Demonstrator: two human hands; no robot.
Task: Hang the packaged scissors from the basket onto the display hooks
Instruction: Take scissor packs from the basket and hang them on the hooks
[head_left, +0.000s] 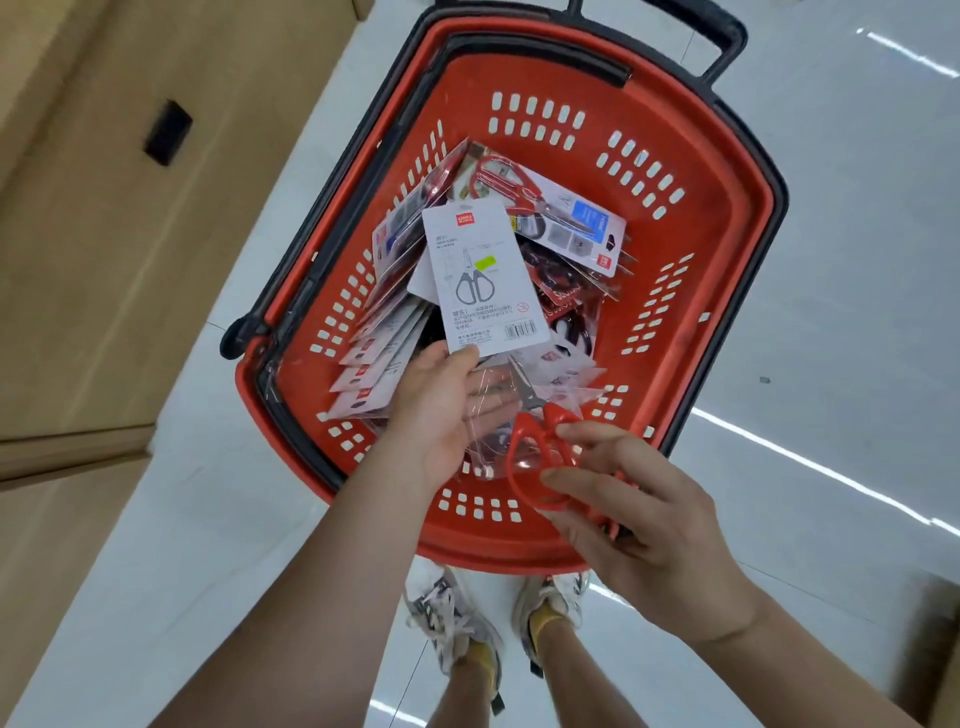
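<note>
A red plastic basket (691, 291) with a black rim stands on the floor and holds several packaged scissors (550, 208). My left hand (441, 410) holds a white backing card (483, 280) by its lower edge, thumb on its face, with a clear plastic blister hanging below it. My right hand (639, 514) pinches the red handles of a pair of scissors (540, 447) that sits at the clear blister, blades pointing up toward the card. No display hooks are in view.
Large brown cardboard boxes (104, 234) stand to the left of the basket. The floor is glossy white tile (857, 260). My two feet in sneakers (457, 623) stand just below the basket. Another cardboard corner (935, 649) shows at the lower right.
</note>
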